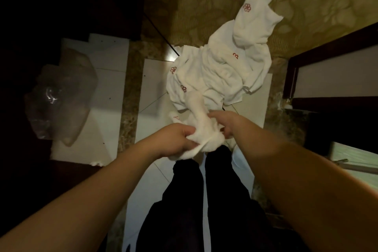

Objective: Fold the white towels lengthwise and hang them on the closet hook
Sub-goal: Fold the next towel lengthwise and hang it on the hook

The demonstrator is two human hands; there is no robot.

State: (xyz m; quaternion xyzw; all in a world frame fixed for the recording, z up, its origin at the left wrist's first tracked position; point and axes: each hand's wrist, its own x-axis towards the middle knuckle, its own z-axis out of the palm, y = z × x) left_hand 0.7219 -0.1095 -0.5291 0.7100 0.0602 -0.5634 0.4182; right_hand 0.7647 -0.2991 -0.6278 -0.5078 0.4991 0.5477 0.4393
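A heap of several white towels (223, 63) with small red flower logos lies on the floor ahead of me, half on white tile and half on patterned carpet. I hold one bunched white towel (201, 127) above my legs. My left hand (178, 139) is closed on its lower left part. My right hand (227, 124) grips its right side, fingers curled into the cloth. The held towel's upper end sticks up in front of the heap. No closet hook is in view.
A crumpled clear plastic bag (59, 96) lies on the white tiles at the left. A dark wooden frame (327, 47) stands at the right. Dark furniture fills the upper left. My dark trouser legs (204, 190) are below the hands.
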